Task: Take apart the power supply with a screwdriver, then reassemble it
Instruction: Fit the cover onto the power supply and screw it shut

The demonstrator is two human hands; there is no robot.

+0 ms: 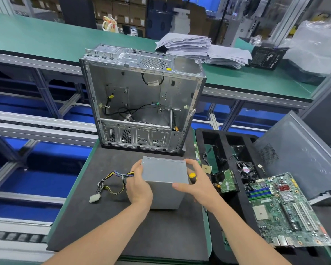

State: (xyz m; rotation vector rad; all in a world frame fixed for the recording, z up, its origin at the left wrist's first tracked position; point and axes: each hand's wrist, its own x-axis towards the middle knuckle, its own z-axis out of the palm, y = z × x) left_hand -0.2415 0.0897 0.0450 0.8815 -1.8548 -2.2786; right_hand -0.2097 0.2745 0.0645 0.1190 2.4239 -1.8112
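Two bare arms reach up from the bottom of the view, and both hands meet on the power supply (pixel 164 180), a plain grey metal box. It stands on a dark mat (pixel 122 226) on the near table. The left hand (pixel 139 188) grips the left side of the box, with its fingers reaching up to the top left corner. The right hand (pixel 197 185) grips the right side. Its thumb lies along the near top edge and its fingers hook over the far corner. The yellow and black handle of a screwdriver (pixel 193 176) peeks out between the right palm and the box. I cannot tell how it is held. A bunch of yellow, black and purple wires (pixel 113 180) comes out at the left of the box and ends in a white plug (pixel 95 198) on the mat.

Off to the right lies a green motherboard (pixel 287 209), next to a black foam tray (pixel 224 138) with a hard drive (pixel 227 181) and a small fan (pixel 246 170) in it. A grey side panel (pixel 302 159) leans behind them.

Just behind the power supply stands the open computer case (pixel 141 100), with loose black wires inside. Its little yellow sticker (pixel 168 69) is too small to read.

Farther back, on a green table (pixel 46 39), sit a pile of papers (pixel 189 44) and a black box (pixel 266 57) with white writing I cannot read.
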